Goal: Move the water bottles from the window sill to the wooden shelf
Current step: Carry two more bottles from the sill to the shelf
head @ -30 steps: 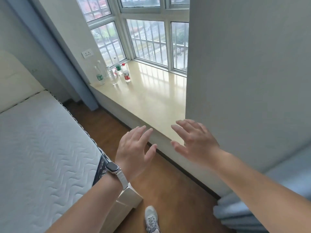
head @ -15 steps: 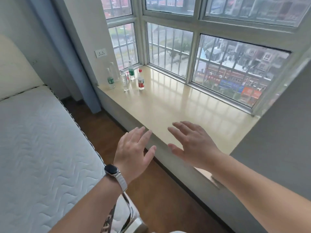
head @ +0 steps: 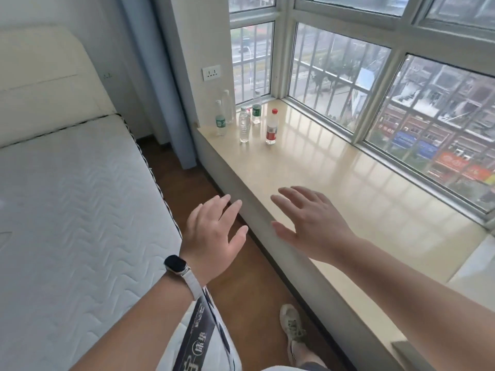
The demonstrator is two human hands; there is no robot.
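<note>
Bottles (head: 271, 127) stand far along the window sill (head: 334, 188); left hand (head: 214, 234) and right hand (head: 310, 223) hover spread, empty; mattress (head: 67, 196) alongside.

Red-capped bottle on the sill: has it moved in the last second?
No. The red-capped bottle still stands just right of the other bottles on the sill, near the wall socket; only the camera has come closer.

A bedroom in an upper-floor flat — a bare quilted mattress (head: 67, 210) with a padded cream headboard (head: 45, 84) stands on a wooden floor (head: 249, 285) beside a deep bay window sill (head: 334, 188) — with barred windows (head: 334, 73) overlooking a street and rooftops below.
</note>
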